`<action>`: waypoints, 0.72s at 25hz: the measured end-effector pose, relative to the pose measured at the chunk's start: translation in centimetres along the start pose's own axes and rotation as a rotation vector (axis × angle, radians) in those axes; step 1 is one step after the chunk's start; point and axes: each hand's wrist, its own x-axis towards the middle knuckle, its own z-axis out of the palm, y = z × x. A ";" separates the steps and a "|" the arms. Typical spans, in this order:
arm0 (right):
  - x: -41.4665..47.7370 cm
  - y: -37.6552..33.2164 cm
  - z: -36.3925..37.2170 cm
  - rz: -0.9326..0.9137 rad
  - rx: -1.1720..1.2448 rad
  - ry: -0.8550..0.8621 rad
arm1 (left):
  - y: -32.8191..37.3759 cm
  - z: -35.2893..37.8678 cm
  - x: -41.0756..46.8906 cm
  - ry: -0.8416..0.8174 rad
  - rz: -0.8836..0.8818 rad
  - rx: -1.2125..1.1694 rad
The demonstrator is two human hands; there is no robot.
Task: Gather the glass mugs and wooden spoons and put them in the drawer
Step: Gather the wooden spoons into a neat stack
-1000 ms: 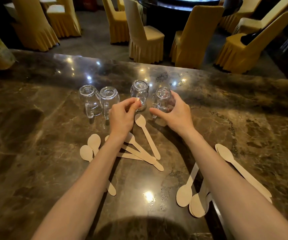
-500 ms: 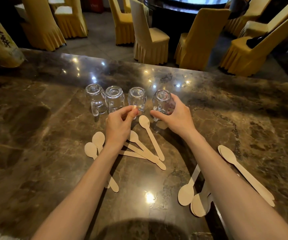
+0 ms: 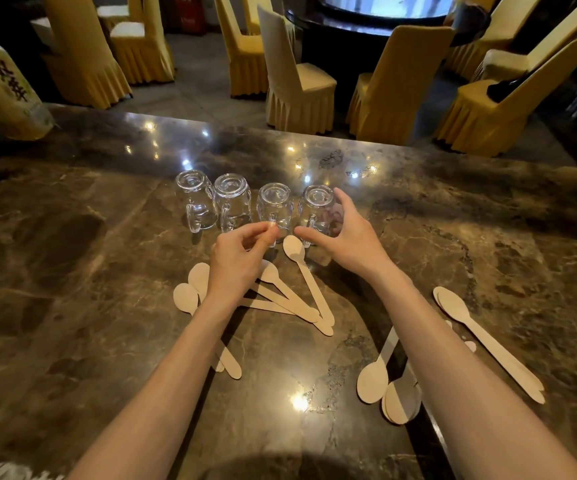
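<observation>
Four clear glass mugs stand upside down in a row on the brown marble counter (image 3: 72, 271): the first (image 3: 195, 199), second (image 3: 231, 200), third (image 3: 275, 206) and fourth (image 3: 318, 207). My left hand (image 3: 238, 261) pinches the third mug's handle between thumb and forefinger. My right hand (image 3: 353, 237) is cupped around the fourth mug, thumb in front and fingers behind. Flat wooden spoons lie fanned under my left wrist (image 3: 301, 299), two more at the left (image 3: 186, 296), several by the right edge (image 3: 373, 379), and one long spoon (image 3: 481, 341) further right. No drawer is in view.
A large pale bottle with dark characters (image 3: 3, 88) stands at the counter's far left corner. Beyond the far edge are yellow-covered chairs (image 3: 297, 81) and a dark round table (image 3: 366, 26). The counter's right edge runs under my right forearm.
The third mug, held up and tilted a second ago, has come down to the counter closer to the second mug. My right hand stays around the fourth mug.
</observation>
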 end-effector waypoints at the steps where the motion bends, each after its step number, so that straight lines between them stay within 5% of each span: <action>1: -0.4 -0.3 -0.7 0.009 -0.022 -0.010 | 0.1 -0.2 0.0 -0.027 -0.010 0.021; 9: -10.3 1.7 -13.0 0.019 -0.221 0.336 | 1.7 -6.6 -2.3 -0.098 0.037 0.197; 14: -18.4 7.6 -15.0 0.469 -0.397 0.264 | 0.4 -9.3 -7.1 -0.002 -0.037 0.227; 18: -19.9 8.7 -13.8 0.398 -0.488 0.219 | -0.3 -8.0 -10.1 -0.029 0.011 0.265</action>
